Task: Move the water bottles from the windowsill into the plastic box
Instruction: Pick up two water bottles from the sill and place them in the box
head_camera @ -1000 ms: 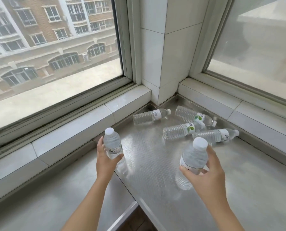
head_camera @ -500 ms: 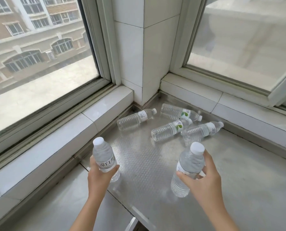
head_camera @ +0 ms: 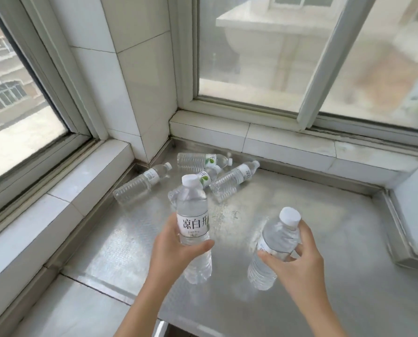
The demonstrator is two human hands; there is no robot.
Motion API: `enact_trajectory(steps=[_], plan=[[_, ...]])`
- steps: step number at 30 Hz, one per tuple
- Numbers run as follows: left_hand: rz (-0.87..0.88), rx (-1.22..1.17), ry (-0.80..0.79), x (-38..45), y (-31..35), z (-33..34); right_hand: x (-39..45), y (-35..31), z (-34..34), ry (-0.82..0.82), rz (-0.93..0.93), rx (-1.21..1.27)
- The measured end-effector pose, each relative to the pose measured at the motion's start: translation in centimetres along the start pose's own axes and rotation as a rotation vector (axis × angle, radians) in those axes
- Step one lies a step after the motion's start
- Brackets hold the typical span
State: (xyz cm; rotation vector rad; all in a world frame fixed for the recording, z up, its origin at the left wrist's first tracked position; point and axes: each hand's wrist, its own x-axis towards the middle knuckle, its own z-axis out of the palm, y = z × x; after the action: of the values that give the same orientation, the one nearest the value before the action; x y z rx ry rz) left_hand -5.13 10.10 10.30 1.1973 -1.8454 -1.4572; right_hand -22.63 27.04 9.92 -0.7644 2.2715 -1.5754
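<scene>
1. The left hand (head_camera: 176,249) grips an upright water bottle (head_camera: 193,215) above the metal windowsill (head_camera: 312,239).
2. The right hand (head_camera: 298,261) clasps a tilted bottle (head_camera: 273,244).
3. Four bottles (head_camera: 139,182) lie in the far corner.

four bottles (head_camera: 234,180) lying in windowsill (head_camera: 324,227) corner | two held bottles (head_camera: 193,215) in front

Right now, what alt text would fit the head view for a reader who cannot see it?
Two bare hands each hold a clear, white-capped water bottle above a metal windowsill: the left hand grips an upright bottle, the right hand a tilted one. Four more bottles lie on their sides in the corner between two windows.
</scene>
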Motion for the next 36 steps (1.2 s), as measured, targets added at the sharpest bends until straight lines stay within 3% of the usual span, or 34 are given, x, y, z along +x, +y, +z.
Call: enact_trajectory(steps=[8, 17, 28, 36], plan=[[0.134, 0.028, -0.249, -7.2, 5.6, 9.2, -5.7, 1.3, -10.6, 0.191, 0.017, -0.005], [0.269, 0.073, -0.626, -12.5, 8.4, 17.6, -14.8, 3.3, -20.3, 0.491, 0.190, -0.031], [0.523, 0.129, -1.254, -16.8, 12.2, 27.2, -24.3, 3.4, -22.7, 1.097, 0.418, -0.101], [0.553, 0.184, -1.704, -24.9, 11.6, 30.6, -34.0, 1.8, -22.1, 1.439, 0.583, -0.123]])
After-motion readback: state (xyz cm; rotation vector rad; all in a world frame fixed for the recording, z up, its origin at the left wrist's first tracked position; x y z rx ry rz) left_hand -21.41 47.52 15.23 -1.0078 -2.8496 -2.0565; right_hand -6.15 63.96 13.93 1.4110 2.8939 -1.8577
